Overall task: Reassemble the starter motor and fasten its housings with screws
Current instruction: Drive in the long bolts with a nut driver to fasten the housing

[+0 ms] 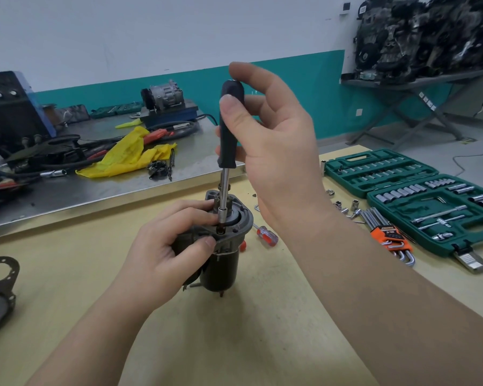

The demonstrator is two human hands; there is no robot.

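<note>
Starter motor (pixel 221 263) upright, frame centre; left hand (pixel 162 243) grips its housing; right hand (pixel 265 129) fingers pinch nut driver (pixel 229 126). Risk: socket slips off fastener, motor tips

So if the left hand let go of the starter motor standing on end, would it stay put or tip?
Probably tippy: the starter motor stands upright on a narrow end, with its wider flange on top. The left hand grips it near the top while the right hand holds the nut driver upright on it. Its metal body suggests it is heavy; on its side it might roll.
</note>
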